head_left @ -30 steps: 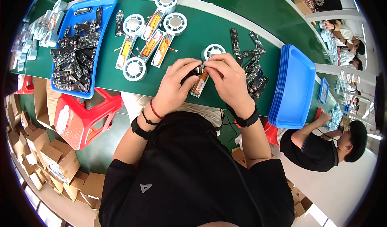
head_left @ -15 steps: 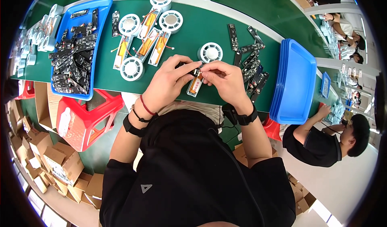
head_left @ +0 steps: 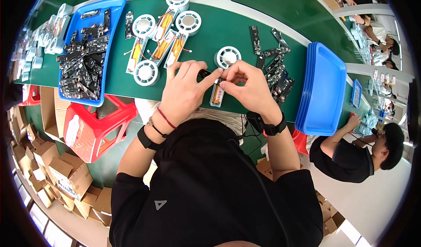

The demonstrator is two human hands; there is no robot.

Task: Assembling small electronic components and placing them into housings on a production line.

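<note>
Both hands meet over a pale blue device with a round slotted head (head_left: pixel 228 56) and a white handle housing (head_left: pixel 216 97) at the table's near edge. An orange-yellow part shows inside the housing. My left hand (head_left: pixel 186 87) is closed, thumb and index finger pinching a dark circuit board (head_left: pixel 204 73), partly hidden by the fingers. My right hand (head_left: pixel 249 89) is closed in a pinch at the board's end, right over the housing; whatever its fingertips hold is too small or covered to make out.
Several similar open devices (head_left: pixel 144 73) lie left of my hands. A blue tray (head_left: pixel 115 16) full of circuit boards is farther left. Loose boards (head_left: pixel 276 71) lie to the right, before stacked blue trays (head_left: pixel 324 89). A red stool (head_left: pixel 94 135) stands lower left; another person (head_left: pixel 346 157) sits at right.
My left hand's upper fingers have lifted and spread slightly, while thumb and index stay at the board. My right fingertips have shifted a little and still pinch. The whole view has moved slightly.
</note>
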